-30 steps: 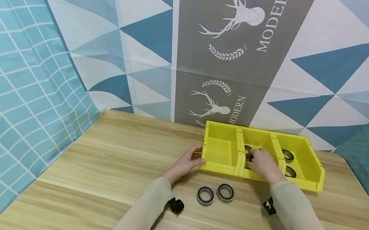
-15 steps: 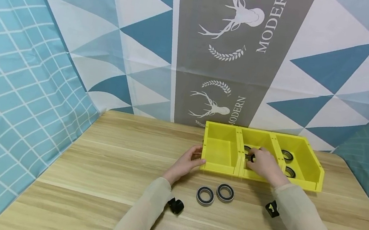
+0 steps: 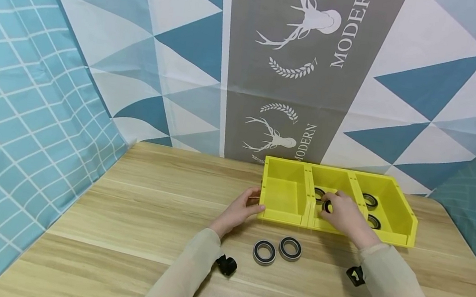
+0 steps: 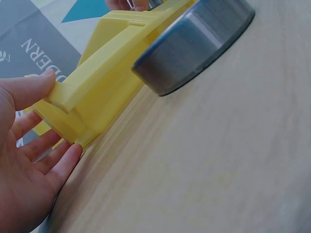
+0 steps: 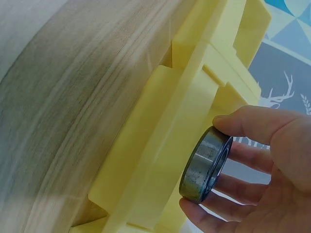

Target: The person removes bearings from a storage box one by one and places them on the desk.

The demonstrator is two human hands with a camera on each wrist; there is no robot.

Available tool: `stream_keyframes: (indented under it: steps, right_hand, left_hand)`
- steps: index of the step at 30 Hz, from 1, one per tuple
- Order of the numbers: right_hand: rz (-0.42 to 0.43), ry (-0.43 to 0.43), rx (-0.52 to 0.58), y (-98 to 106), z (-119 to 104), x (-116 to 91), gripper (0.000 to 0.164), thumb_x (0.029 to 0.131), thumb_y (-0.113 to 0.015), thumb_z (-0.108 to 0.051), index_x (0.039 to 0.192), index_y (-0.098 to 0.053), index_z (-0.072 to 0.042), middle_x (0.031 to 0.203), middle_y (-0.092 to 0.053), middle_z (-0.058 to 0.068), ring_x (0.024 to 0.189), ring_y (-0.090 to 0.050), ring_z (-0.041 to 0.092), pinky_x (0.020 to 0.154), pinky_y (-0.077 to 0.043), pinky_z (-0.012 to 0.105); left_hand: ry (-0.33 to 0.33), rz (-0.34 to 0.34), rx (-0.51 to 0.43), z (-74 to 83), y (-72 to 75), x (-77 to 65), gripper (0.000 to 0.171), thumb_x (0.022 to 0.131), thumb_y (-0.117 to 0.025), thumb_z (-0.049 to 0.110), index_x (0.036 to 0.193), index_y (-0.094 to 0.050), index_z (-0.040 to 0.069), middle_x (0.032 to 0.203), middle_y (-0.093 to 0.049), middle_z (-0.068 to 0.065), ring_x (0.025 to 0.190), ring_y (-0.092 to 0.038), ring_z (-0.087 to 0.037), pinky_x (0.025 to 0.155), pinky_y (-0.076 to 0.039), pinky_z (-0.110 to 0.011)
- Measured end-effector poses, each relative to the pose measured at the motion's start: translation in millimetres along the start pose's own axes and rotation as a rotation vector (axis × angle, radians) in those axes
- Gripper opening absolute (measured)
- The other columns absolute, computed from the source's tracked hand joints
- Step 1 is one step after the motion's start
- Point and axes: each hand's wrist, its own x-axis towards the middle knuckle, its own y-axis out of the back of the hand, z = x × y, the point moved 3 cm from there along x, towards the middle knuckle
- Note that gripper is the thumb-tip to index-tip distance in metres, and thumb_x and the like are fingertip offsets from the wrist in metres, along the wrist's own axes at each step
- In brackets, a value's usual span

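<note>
Right hand point(image 3: 344, 213), pinching a bearing point(image 5: 203, 164), has edged rightward, likely lifting it. Left hand point(image 3: 239, 210) spreads against the bin point(image 3: 280, 218).

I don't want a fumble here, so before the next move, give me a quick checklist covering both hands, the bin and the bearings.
1. Right hand has a secure pinch: ok, thumb and fingers grip the held bearing by its rim.
2. Left hand on the yellow bin: ok, it holds the left end.
3. Held bearing clear of the bin floor: cannot tell.
4. Middle compartment free of other bearings: not ok, another bearing lies there.
5. Table before the bin free of bearings: not ok, two lie there, left one and right one.
</note>
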Motion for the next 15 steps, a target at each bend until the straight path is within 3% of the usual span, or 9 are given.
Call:
stream_keyframes:
  steps: [2,6,9,13,15]
  right_hand:
    - [0.015,0.009,-0.004,0.7,-0.7,-1.9,0.034,0.074,-0.063,-0.019,0.102,-0.057,0.0,0.095,-0.051,0.019,0.081,-0.052,0.03,0.068,-0.044,0.043]
    - [0.046,0.021,-0.001,2.7,-2.6,-5.5,0.033,0.073,-0.064,-0.019,0.1,-0.058,-0.001,0.092,-0.051,0.018,0.078,-0.052,0.027,0.065,-0.044,0.041]
    - [0.066,0.03,0.002,3.8,-3.7,-8.3,0.033,0.072,-0.065,-0.019,0.099,-0.059,-0.001,0.09,-0.051,0.016,0.075,-0.051,0.025,0.063,-0.044,0.039]
    - [0.076,0.039,0.002,3.3,-5.1,-13.0,0.034,0.071,-0.066,-0.02,0.098,-0.059,-0.001,0.087,-0.05,0.015,0.073,-0.049,0.023,0.061,-0.043,0.036]
    - [0.078,0.038,0.001,2.8,-5.5,-15.0,0.034,0.071,-0.066,-0.02,0.098,-0.058,-0.001,0.086,-0.05,0.014,0.073,-0.048,0.023,0.06,-0.043,0.036]
  left_hand:
    - [-0.001,-0.004,0.005,7.5,-0.8,-4.1,0.05,0.083,-0.054,0.012,0.127,-0.032,0.006,0.125,-0.039,-0.016,0.116,-0.035,-0.03,0.094,-0.032,-0.04]
    - [-0.025,0.009,0.019,-3.3,-1.0,1.1,0.05,0.083,-0.054,0.015,0.127,-0.033,0.008,0.124,-0.041,-0.014,0.113,-0.038,-0.029,0.092,-0.034,-0.04]
    - [-0.023,0.014,0.019,-5.6,-0.4,2.6,0.05,0.083,-0.055,0.016,0.127,-0.033,0.009,0.124,-0.041,-0.013,0.113,-0.038,-0.028,0.092,-0.034,-0.04]
    - [-0.004,0.002,0.01,2.8,-0.1,-1.1,0.05,0.082,-0.055,0.013,0.127,-0.033,0.006,0.125,-0.04,-0.015,0.115,-0.036,-0.03,0.093,-0.033,-0.04]
    - [-0.006,0.003,0.007,-3.6,0.2,2.2,0.05,0.082,-0.056,0.015,0.127,-0.034,0.007,0.125,-0.04,-0.014,0.115,-0.036,-0.029,0.093,-0.033,-0.04]
